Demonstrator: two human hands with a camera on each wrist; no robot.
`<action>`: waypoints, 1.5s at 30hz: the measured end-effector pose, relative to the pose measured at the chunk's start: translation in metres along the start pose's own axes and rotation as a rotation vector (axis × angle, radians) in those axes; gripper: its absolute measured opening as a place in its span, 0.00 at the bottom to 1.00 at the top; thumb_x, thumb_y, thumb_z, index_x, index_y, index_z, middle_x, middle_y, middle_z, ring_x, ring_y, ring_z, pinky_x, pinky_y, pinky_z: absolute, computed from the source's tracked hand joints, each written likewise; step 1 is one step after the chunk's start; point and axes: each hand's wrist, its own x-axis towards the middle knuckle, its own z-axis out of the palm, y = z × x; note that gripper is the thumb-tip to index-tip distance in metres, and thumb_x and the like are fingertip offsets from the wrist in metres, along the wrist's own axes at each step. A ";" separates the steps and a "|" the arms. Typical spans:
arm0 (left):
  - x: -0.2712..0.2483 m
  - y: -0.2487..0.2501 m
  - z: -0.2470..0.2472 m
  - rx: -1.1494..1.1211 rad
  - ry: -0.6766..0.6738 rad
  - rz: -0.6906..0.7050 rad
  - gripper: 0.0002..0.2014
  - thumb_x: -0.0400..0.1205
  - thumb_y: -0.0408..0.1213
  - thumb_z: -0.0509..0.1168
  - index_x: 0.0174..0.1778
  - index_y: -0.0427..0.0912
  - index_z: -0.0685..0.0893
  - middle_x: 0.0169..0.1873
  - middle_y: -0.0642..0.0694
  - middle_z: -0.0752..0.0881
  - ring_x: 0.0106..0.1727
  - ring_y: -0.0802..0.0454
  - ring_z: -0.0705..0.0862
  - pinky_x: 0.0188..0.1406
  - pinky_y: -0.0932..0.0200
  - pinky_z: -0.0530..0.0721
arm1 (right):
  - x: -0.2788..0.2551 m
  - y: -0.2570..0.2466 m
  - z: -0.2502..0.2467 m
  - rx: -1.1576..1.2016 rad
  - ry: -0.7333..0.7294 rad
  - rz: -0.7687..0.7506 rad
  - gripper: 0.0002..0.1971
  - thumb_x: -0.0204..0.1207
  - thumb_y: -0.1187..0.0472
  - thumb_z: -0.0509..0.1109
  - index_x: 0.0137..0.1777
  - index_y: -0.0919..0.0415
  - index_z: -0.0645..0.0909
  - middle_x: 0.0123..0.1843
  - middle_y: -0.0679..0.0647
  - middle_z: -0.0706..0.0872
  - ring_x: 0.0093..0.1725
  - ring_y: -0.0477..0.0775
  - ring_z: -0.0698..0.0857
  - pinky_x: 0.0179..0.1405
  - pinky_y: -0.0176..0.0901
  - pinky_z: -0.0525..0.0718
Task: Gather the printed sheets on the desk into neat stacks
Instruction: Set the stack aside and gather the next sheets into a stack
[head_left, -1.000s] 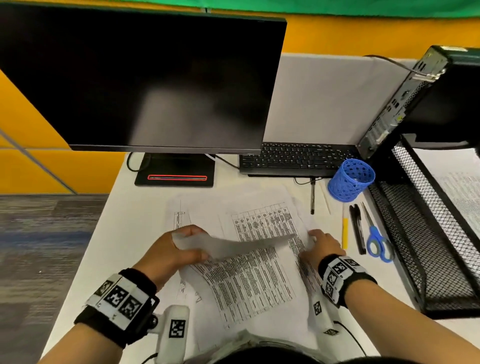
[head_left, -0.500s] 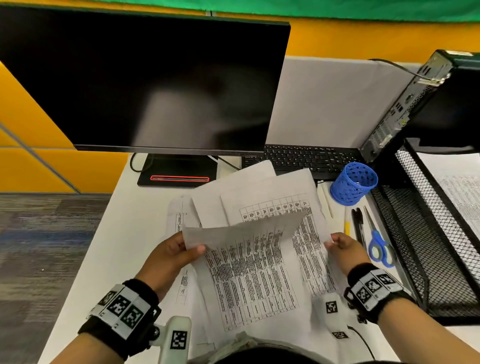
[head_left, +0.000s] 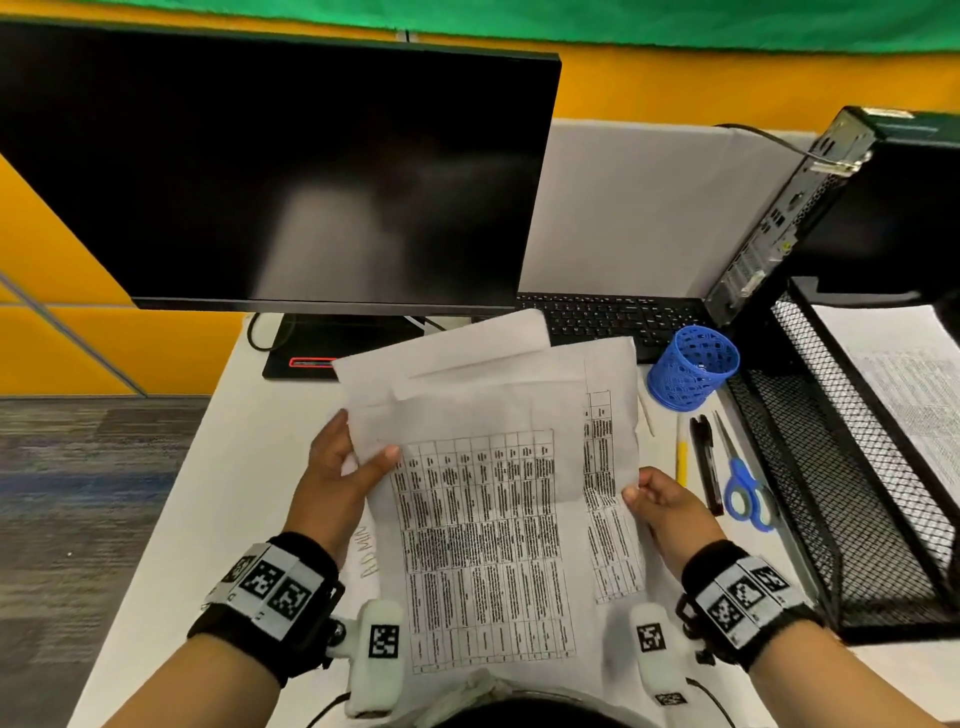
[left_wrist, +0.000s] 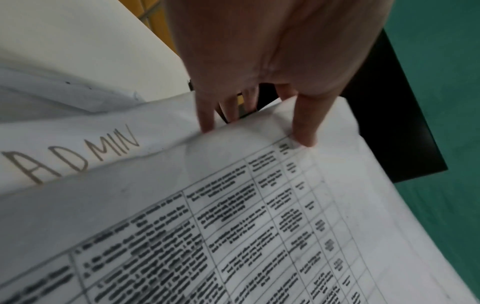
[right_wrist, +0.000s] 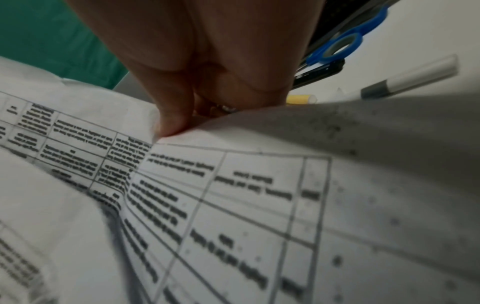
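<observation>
Several printed sheets (head_left: 483, 519) with dense tables are lifted off the white desk (head_left: 208, 493), fanned unevenly so their top edges do not line up. My left hand (head_left: 337, 467) pinches their left edge, thumb on the printed face and fingers behind (left_wrist: 303, 131). My right hand (head_left: 660, 499) pinches the right edge, thumb tip on the paper (right_wrist: 171, 125). A sheet marked ADMIN (left_wrist: 72, 156) lies under the bundle near my left wrist.
A dark monitor (head_left: 280, 171) and keyboard (head_left: 608, 317) stand behind. A blue mesh pen cup (head_left: 693, 366), pens (head_left: 704, 462) and blue scissors (head_left: 745, 493) lie to the right. A black wire tray (head_left: 857, 467) with more printed paper (head_left: 914, 374) sits at far right.
Both hands have lifted the sheets off the desk and tilted them upright toward me; the folded-over top sheet has flattened against the others.
</observation>
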 end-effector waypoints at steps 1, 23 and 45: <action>0.003 0.000 -0.001 -0.011 0.014 0.002 0.29 0.61 0.56 0.75 0.60 0.58 0.85 0.70 0.49 0.79 0.70 0.49 0.78 0.70 0.43 0.76 | 0.000 -0.001 0.001 0.069 -0.009 -0.010 0.07 0.68 0.60 0.77 0.42 0.61 0.82 0.37 0.57 0.90 0.44 0.57 0.86 0.52 0.48 0.85; -0.005 0.034 0.027 -0.138 -0.027 -0.018 0.19 0.75 0.23 0.68 0.54 0.51 0.77 0.43 0.41 0.92 0.45 0.41 0.90 0.46 0.44 0.89 | -0.026 -0.027 0.016 -0.428 -0.208 -0.078 0.35 0.57 0.56 0.78 0.66 0.40 0.71 0.64 0.44 0.83 0.65 0.44 0.80 0.69 0.49 0.76; -0.035 0.085 0.063 0.107 -0.004 0.447 0.13 0.85 0.35 0.58 0.59 0.58 0.66 0.53 0.61 0.80 0.50 0.76 0.82 0.44 0.75 0.82 | -0.039 -0.064 0.070 -0.351 0.040 -0.420 0.19 0.82 0.66 0.59 0.64 0.40 0.66 0.55 0.31 0.80 0.54 0.26 0.80 0.57 0.19 0.75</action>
